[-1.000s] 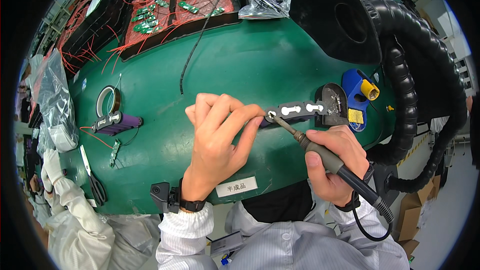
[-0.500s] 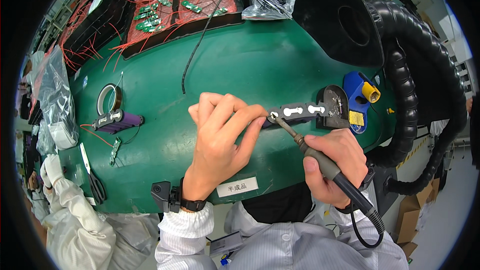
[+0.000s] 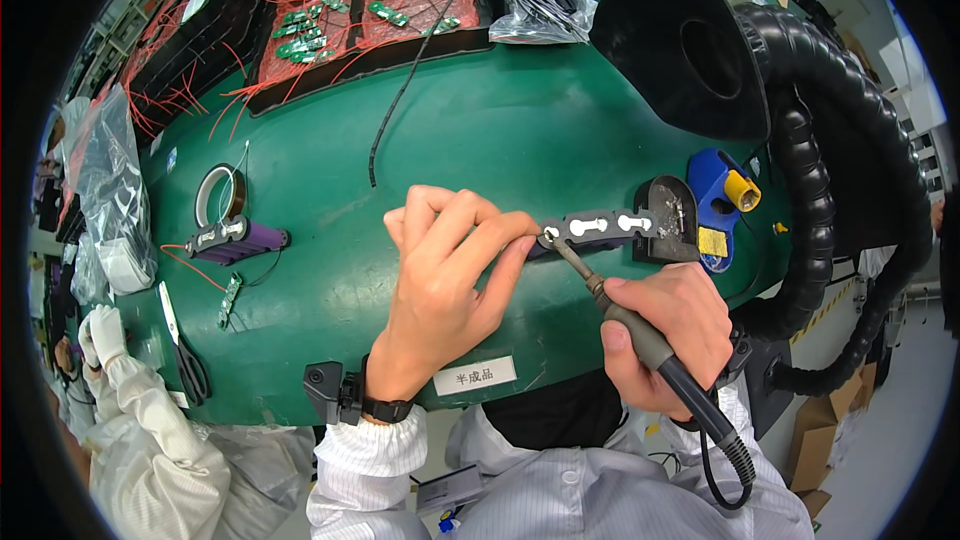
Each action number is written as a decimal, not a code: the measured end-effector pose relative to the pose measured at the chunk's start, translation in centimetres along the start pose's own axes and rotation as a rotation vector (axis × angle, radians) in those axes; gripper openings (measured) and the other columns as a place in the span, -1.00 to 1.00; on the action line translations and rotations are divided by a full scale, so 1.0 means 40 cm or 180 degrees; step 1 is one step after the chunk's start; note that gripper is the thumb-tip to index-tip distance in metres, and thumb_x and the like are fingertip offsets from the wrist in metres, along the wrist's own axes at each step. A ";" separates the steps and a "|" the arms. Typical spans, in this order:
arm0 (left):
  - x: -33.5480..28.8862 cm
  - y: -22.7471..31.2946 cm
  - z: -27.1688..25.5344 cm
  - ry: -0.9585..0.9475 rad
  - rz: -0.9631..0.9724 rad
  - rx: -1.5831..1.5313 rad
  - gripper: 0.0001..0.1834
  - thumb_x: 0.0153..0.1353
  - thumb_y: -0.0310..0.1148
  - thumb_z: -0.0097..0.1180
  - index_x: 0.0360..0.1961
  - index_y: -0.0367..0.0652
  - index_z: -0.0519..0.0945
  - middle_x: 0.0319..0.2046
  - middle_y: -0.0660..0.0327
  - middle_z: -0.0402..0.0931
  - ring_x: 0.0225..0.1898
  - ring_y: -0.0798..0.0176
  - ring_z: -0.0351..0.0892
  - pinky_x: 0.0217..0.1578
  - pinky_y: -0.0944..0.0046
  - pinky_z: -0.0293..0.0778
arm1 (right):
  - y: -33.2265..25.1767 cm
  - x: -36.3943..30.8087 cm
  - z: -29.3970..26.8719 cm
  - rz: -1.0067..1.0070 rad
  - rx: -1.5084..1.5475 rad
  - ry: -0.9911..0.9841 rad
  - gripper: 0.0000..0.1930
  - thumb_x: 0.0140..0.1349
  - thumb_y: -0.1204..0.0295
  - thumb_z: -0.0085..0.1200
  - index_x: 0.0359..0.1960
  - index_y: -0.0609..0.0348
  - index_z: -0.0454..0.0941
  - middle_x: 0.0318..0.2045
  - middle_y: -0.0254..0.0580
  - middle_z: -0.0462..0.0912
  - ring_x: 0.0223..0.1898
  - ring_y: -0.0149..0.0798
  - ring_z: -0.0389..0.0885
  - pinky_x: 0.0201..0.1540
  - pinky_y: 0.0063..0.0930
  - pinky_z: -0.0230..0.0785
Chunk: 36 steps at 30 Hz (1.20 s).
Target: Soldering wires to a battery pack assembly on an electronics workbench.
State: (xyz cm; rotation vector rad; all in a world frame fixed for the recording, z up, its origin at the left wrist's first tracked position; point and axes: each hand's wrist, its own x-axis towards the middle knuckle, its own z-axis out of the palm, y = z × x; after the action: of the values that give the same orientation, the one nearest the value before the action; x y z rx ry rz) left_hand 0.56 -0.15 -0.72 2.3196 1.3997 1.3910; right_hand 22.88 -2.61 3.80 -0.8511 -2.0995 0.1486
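Observation:
My right hand (image 3: 685, 325) is wrapped round the grip of a soldering iron (image 3: 642, 335), whose cable trails down from its rear end. The iron's tip touches the white metal tab at the left end of a dark battery pack (image 3: 606, 227). Further white tabs show along the pack's top. At that same left end my left hand (image 3: 445, 275) holds thumb and index finger pinched together; whatever lies between them is too small or hidden to make out. Just behind the pack's right end sits a black tray (image 3: 672, 230) with bits of residue.
A blue soldering stand (image 3: 712, 185) with a yellow sponge is at the right, below a black fume hood (image 3: 680, 50). Leftward lie a purple battery pack (image 3: 240, 242), a tape roll (image 3: 215, 195) and scissors (image 3: 187, 355). Boxes of green circuit boards (image 3: 385, 15) stand behind. A gloved co-worker's hand (image 3: 103, 335) is far left.
The rear of the soldering iron has swung slightly to the left and down with my right hand. Its tip stays at the left tab, and my left hand keeps its pinch.

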 end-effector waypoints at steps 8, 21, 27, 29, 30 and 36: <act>-0.001 -0.001 0.000 -0.0025 0.0008 -0.0019 -0.79 0.09 -0.50 0.41 -0.24 -0.01 0.72 -0.37 0.41 0.50 -0.21 0.21 0.39 -0.17 0.14 0.09 | -0.005 0.007 -0.002 -0.0011 -0.0043 -0.0117 -0.68 0.01 0.55 0.36 -0.13 0.27 0.68 -0.41 -0.17 0.72 -0.46 -0.14 0.67 -0.35 -0.32 0.45; -0.003 -0.001 0.001 -0.0072 0.0018 -0.0081 -0.82 0.12 -0.52 0.34 -0.24 -0.04 0.73 -0.36 0.37 0.50 -0.18 0.19 0.39 -0.18 0.12 0.09 | -0.007 0.013 -0.005 -0.0030 -0.0076 -0.0182 -0.67 0.00 0.55 0.36 -0.14 0.26 0.68 -0.42 -0.20 0.70 -0.47 -0.16 0.64 -0.34 -0.33 0.43; 0.003 0.006 0.001 -0.0024 -0.0030 -0.0059 -0.80 0.09 -0.56 0.34 -0.27 -0.02 0.75 -0.43 0.37 0.53 -0.24 0.19 0.37 -0.17 0.17 0.13 | -0.008 0.014 -0.003 -0.0041 -0.0086 -0.0176 -0.66 -0.01 0.54 0.37 -0.13 0.25 0.68 -0.42 -0.22 0.69 -0.48 -0.17 0.63 -0.35 -0.33 0.42; 0.003 0.007 0.000 0.0006 -0.0054 -0.0094 -0.80 0.09 -0.57 0.32 -0.28 -0.03 0.74 -0.43 0.37 0.54 -0.24 0.19 0.37 -0.18 0.18 0.14 | -0.007 0.014 -0.001 -0.0057 -0.0093 -0.0156 -0.66 -0.01 0.54 0.37 -0.13 0.25 0.68 -0.43 -0.23 0.69 -0.48 -0.18 0.62 -0.36 -0.33 0.41; 0.003 0.007 -0.001 0.0021 -0.0063 -0.0112 -0.80 0.09 -0.57 0.32 -0.28 -0.04 0.74 -0.43 0.37 0.54 -0.24 0.19 0.38 -0.18 0.18 0.14 | -0.006 0.012 0.000 -0.0069 -0.0103 -0.0140 -0.66 -0.01 0.54 0.37 -0.13 0.25 0.68 -0.43 -0.23 0.68 -0.48 -0.18 0.62 -0.36 -0.34 0.40; 0.004 0.006 -0.002 0.0003 -0.0043 -0.0131 -0.81 0.09 -0.58 0.31 -0.29 -0.05 0.73 -0.42 0.36 0.54 -0.25 0.19 0.38 -0.18 0.17 0.16 | -0.005 0.011 0.004 -0.0102 -0.0126 -0.0095 -0.65 -0.02 0.52 0.38 -0.13 0.24 0.68 -0.44 -0.25 0.67 -0.50 -0.19 0.60 -0.39 -0.34 0.38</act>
State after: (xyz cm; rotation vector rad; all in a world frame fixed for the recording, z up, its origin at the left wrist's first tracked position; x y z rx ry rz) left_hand 0.68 -0.18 -0.46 2.2803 1.3711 1.4036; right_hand 22.49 -2.46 4.06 -0.8428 -2.1493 0.1036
